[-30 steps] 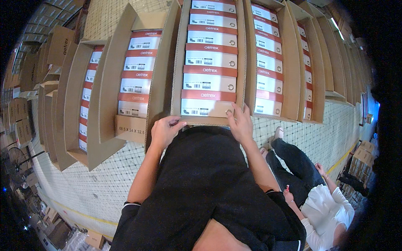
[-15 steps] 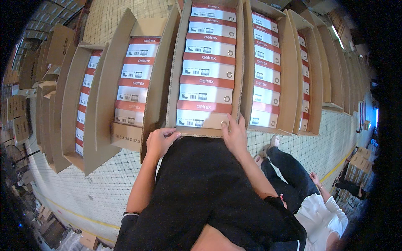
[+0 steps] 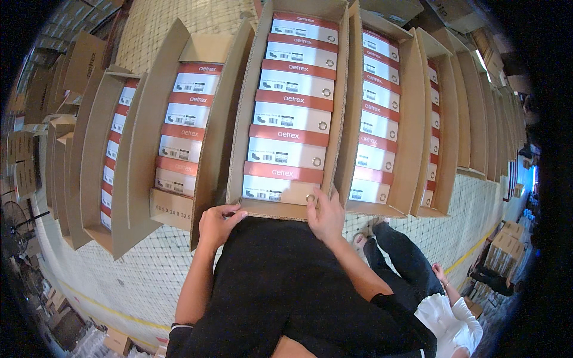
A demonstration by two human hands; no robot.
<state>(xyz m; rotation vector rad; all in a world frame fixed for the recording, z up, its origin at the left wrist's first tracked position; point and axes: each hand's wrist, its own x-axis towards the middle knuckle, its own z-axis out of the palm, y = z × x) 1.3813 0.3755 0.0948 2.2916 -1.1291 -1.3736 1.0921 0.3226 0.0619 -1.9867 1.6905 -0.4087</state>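
carton (image 3: 286, 210) under both gripping hands (image 3: 325, 216)

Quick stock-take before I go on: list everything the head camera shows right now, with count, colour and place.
Held carton: one, brown cardboard, open top, centre, near edge against the person's body.
Shoe boxes in it: seven visible, white with red lids, in a single row.
Other open cartons: several, brown, left and right of the held one; three show the same red-and-white boxes, the ones further right are too steeply angled to see into.
Floor: pale, with a grid pattern, yellow line at lower left.
Stacked cartons: many, brown, far left edge.
Second person: one, white top, dark trousers, lower right.
Left hand: gripping the held carton's near left corner.
Right hand: on the near right edge, fingers over the nearest box.
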